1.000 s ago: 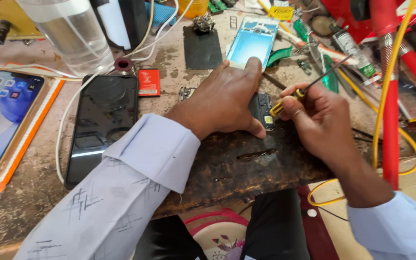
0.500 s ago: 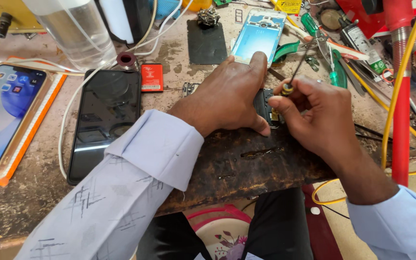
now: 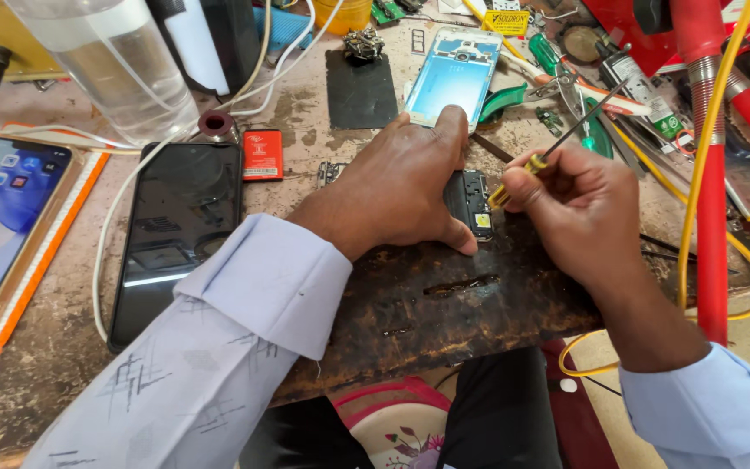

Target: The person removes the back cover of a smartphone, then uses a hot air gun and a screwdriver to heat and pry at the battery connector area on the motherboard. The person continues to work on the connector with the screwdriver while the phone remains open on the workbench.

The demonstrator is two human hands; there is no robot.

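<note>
At the near edge a dark, scorched wooden work board (image 3: 444,304) lies on the worn tabletop (image 3: 36,382), and both sleeves in pale blue reach over it. On the far edge of the board lies a small black opened phone body (image 3: 469,201), its inner parts showing, so the back is already off and the inside work is under way, not finished as far as can be judged. The left hand (image 3: 397,187) lies flat over it, fingers spread and pressing down, thumb at its near right corner, pinning it without closing around it. The right hand (image 3: 579,213), just right of it, has its fingers clenched around a thin yellow-handled metal tool (image 3: 557,148), whose yellow end points at the phone body's right edge while the thin shaft sticks up and away to the far right. Whether the tip touches a part cannot be told.

To the left, a black dark-screened phone (image 3: 175,234) lies face up beside a lit blue-screened phone in an orange tray (image 3: 6,226). Farther off sit a small red flat battery (image 3: 263,155), a black square mat (image 3: 362,91) and a light blue phone frame (image 3: 455,80), apparently removed parts still waiting. A clear plastic bottle (image 3: 106,65) stands far left, and a red pipe with a yellow cable (image 3: 712,174) runs down the right.
</note>
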